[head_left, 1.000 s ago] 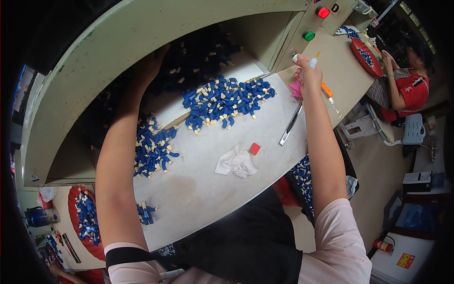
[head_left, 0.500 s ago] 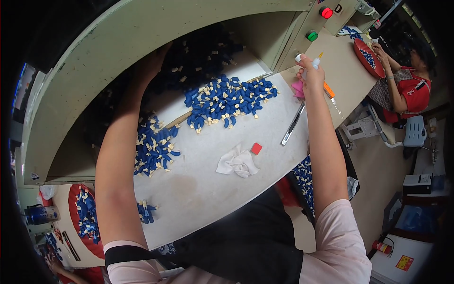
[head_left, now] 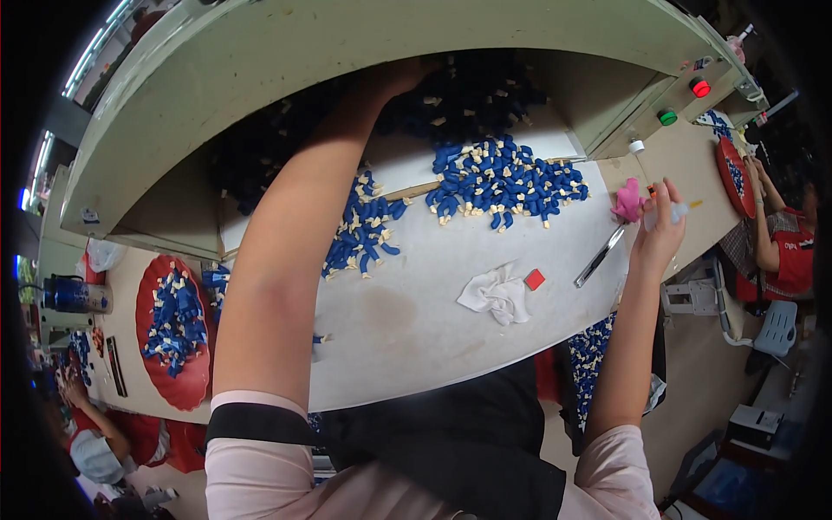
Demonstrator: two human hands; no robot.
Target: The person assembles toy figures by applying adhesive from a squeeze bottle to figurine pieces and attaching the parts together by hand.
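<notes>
My left hand point(head_left: 397, 76) reaches deep into the dark opening of a pale green machine point(head_left: 364, 39), among blue pieces lying in its shadow; its fingers are hard to make out. My right hand point(head_left: 659, 232) hovers at the right end of the white worktable point(head_left: 407, 334), pinching a small whitish piece point(head_left: 677, 211) in its fingertips. Just left of that hand are a pink object point(head_left: 626, 201) and a slim metal tool point(head_left: 598, 257). Piles of blue pieces with cream ends point(head_left: 507, 182) point(head_left: 362, 230) spill from the opening onto the table.
A crumpled white cloth point(head_left: 496, 293) and a small red square point(head_left: 535, 279) lie mid-table. Red trays point(head_left: 178, 381) point(head_left: 726, 147) with blue pieces sit at far left and far right. A red button point(head_left: 700, 87) and a green button point(head_left: 666, 116) sit on the machine. A co-worker point(head_left: 776, 247) sits at right.
My right hand has come back from near the buttons toward the table's right edge, past the pink object. My left arm stays inside the machine opening. My view has shifted.
</notes>
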